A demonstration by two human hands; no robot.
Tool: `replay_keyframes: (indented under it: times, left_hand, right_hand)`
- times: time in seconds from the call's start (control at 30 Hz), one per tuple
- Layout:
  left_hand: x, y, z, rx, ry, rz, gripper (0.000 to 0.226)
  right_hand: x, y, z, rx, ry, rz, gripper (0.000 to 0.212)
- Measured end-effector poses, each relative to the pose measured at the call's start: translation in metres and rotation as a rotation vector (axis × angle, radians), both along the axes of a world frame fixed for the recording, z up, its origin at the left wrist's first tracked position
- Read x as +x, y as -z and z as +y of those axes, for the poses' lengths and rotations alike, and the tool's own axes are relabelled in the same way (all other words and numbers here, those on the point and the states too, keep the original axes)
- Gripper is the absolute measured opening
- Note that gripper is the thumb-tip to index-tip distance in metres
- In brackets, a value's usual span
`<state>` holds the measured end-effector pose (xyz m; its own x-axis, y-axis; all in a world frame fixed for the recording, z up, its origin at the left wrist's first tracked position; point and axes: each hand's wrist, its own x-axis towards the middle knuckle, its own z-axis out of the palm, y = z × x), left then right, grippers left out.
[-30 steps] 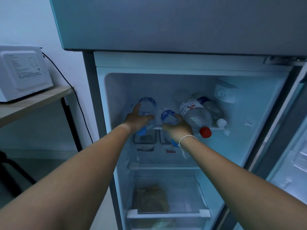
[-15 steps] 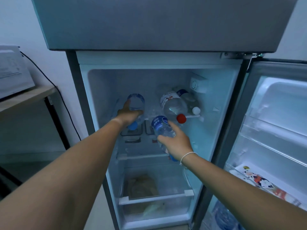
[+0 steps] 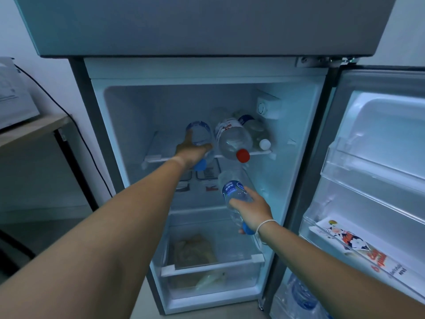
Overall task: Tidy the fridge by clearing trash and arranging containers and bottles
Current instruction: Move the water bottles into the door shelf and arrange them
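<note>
The fridge (image 3: 303,180) stands open in front of me. My left hand (image 3: 192,151) grips a blue-capped water bottle (image 3: 200,134) that lies on the upper shelf (image 3: 156,158). Beside it lie a larger bottle with a red cap (image 3: 232,139) and a white-capped bottle (image 3: 259,134). My right hand (image 3: 253,210) holds a second blue-capped water bottle (image 3: 233,191) in the air below that shelf, cap end toward me. The bottom drawer (image 3: 211,268) holds a pale bag of food (image 3: 195,249).
The open door (image 3: 377,171) on the right has clear racks, a printed carton (image 3: 358,252) in one and large water bottles (image 3: 299,295) at the bottom. A wooden table (image 3: 32,130) with a white microwave (image 3: 13,93) and a black cable stands to the left.
My right hand has pulled its bottle off the upper shelf, down and toward me. My left hand has slid its bottle to the right, next to the red-capped one. The view has shifted right.
</note>
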<state>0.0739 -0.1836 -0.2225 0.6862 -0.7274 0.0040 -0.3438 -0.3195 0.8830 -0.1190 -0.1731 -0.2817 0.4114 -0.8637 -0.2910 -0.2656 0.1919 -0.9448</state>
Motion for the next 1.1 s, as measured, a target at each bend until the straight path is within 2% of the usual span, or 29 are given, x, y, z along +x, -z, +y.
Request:
replay_keyframes:
  times: [0.13, 0.27, 0.77, 0.9, 1.1]
  left_hand:
    - [-0.011, -0.001, -0.013, 0.021, -0.013, 0.016, 0.084]
    - [-0.005, -0.006, -0.015, 0.011, -0.025, 0.012, 0.08]
    - [0.008, -0.002, -0.03, -0.015, 0.02, 0.0, 0.087]
    - [0.008, -0.003, -0.021, 0.03, -0.015, -0.047, 0.088]
    - [0.011, -0.003, 0.005, 0.038, -0.035, -0.2, 0.076]
  right_hand:
    - [-0.002, 0.009, -0.012, 0.056, 0.025, 0.003, 0.066]
    - [-0.003, 0.016, -0.017, 0.041, 0.016, 0.002, 0.058]
    - [0.017, 0.048, -0.039, 0.099, 0.04, 0.015, 0.062]
    - [0.023, 0.045, -0.033, 0.112, 0.043, 0.027, 0.06]
    - [0.023, 0.039, -0.021, 0.081, 0.035, 0.022, 0.06]
